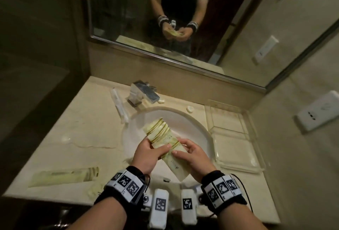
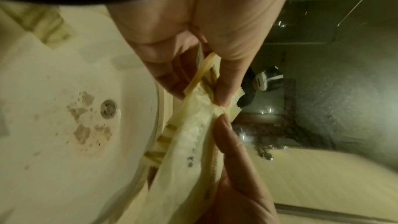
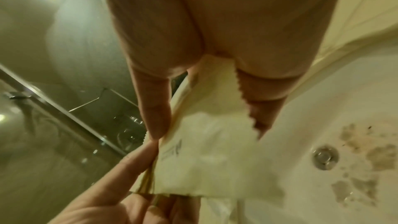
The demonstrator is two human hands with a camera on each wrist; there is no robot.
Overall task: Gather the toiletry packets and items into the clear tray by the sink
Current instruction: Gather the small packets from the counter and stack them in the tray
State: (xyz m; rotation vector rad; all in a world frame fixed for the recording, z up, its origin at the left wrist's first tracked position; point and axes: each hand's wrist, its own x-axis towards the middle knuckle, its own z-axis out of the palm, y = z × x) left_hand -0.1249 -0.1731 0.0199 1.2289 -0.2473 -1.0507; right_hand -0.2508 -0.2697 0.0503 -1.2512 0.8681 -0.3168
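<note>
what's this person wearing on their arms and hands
Both forearms are bare, with no sleeves reaching them. The left hand and right hand are ungloved. Each wrist carries a black band faced with white tiles printed with black square codes, with thin black cords looping off.

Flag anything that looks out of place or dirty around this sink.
The basin has brownish blotches and dark specks near the drain. One packet lies left of the sink, a wrapped stick beside the faucet, both outside the tray.
</note>
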